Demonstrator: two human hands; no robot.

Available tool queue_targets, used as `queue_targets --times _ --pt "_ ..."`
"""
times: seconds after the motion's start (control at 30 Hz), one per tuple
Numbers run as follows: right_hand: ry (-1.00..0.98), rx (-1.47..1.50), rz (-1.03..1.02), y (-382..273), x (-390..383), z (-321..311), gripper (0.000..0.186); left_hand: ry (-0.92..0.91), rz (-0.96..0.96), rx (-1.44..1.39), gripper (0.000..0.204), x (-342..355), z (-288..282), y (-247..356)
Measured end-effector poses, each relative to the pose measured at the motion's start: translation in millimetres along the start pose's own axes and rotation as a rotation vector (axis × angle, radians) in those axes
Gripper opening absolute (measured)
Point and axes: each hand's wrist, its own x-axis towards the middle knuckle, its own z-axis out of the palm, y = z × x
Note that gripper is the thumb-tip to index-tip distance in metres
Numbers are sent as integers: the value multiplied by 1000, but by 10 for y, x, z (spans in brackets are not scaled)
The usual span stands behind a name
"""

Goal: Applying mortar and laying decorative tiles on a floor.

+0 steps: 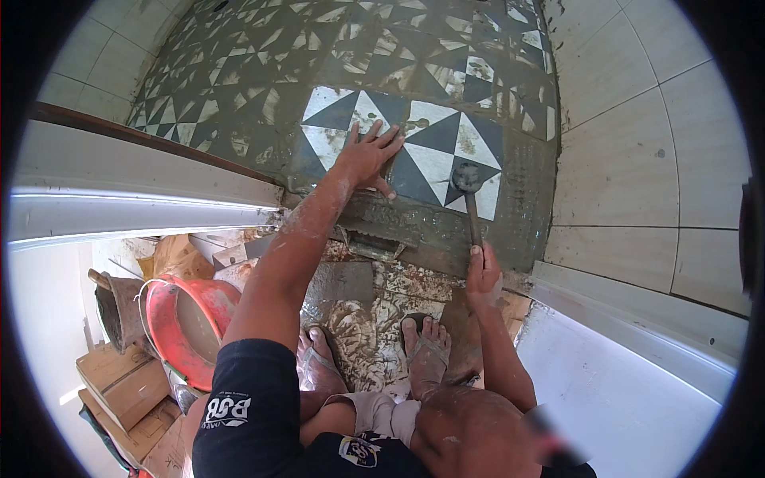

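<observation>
My left hand (370, 159) lies with fingers spread on a black-and-white triangle-patterned floor tile (325, 142), near its edge with a neighbouring tile. In my right hand (483, 279) is the handle of a rubber mallet (467, 177), gripped near its end. The mallet's dark, mortar-smeared head is over the right part of the neighbouring patterned tile (431, 164); whether it touches the surface I cannot tell. Wet grey mortar (406, 217) runs along the near edge of both tiles.
Beyond, patterned tiles (319, 48) are smeared with grey slurry. Tiled walls and door frames (629, 315) flank both sides. At lower left stand a red bucket (159, 307) holding greyish liquid, a dark pail (121, 311) and cardboard boxes (126, 382). My sandalled feet rest on messy, mortar-stained ground.
</observation>
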Motion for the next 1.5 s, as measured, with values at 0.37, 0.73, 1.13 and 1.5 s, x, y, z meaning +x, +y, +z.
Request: queue_targets --times 0.37,0.73,1.13,1.5 --pt "-96 40 126 -266 100 -131 34 -43 -28 18 140 105 -126 146" --pt "-110 -115 74 -267 271 -35 35 21 4 96 153 177 83 73" --pt "-115 89 84 -424 325 -89 34 14 -7 64 156 299 -90 389" --pt "-92 -70 131 -385 285 -38 34 -18 -34 75 158 360 -19 424"
